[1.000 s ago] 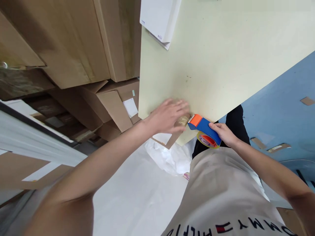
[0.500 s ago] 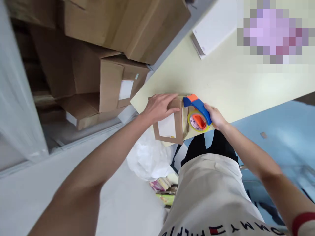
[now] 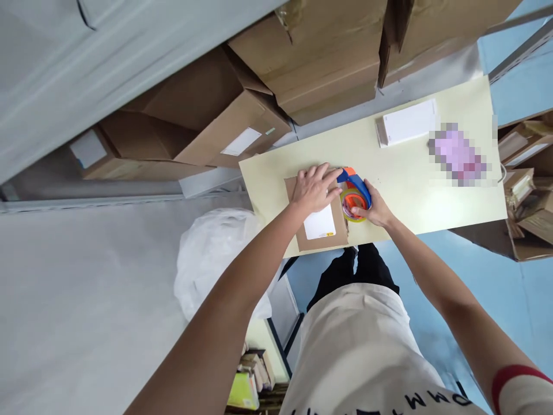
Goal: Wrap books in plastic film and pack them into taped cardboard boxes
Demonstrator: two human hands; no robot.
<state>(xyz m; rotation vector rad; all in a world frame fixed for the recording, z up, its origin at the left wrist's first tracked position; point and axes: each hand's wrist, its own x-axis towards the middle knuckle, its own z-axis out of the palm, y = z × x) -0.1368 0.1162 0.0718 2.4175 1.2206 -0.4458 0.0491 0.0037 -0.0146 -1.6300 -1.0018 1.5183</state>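
Note:
A small brown cardboard box point(image 3: 340, 226) with a white label point(image 3: 318, 225) lies near the front edge of the table. Across its top rests my left hand point(image 3: 313, 191), flat with fingers apart, the fingertips beside the head of a tape dispenser. My right hand point(image 3: 378, 205) is wrapped around the blue and orange tape dispenser point(image 3: 362, 189), its thumb reaching over the tape roll. The dispenser is right up against the box's right side. Whether tape is stuck to the box there is hard to make out.
A white box point(image 3: 409, 124) stands farther back on the pale table point(image 3: 453, 210). A blurred-out purple item point(image 3: 457, 153) lies to its right. Large cardboard boxes point(image 3: 319, 63) fill the shelf behind. A white plastic bag point(image 3: 211, 253) hangs at the table's left; cartons point(image 3: 536, 225) stand at far right.
The view has turned, showing more of the table and shelf. My left hand has slid toward the dispenser's head. My right thumb has come over the tape roll.

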